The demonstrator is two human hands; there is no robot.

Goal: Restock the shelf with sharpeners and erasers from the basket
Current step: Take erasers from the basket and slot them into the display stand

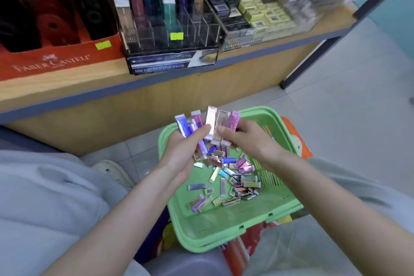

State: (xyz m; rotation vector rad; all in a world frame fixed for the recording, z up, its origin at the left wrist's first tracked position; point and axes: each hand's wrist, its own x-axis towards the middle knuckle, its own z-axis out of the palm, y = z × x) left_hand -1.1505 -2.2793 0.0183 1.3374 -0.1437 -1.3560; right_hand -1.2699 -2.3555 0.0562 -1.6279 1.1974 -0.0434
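Bare forearms [125, 215], grey trousers [44, 197], cream clog [114, 172]

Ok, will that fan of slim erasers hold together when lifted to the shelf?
Probably slippery: the slim erasers have glossy sleeves and splay unevenly between left hand and right hand. Likely stiff and light, since they stand straight above the grip. Box-shaped, so a dropped one should lie flat in the basket, not roll.
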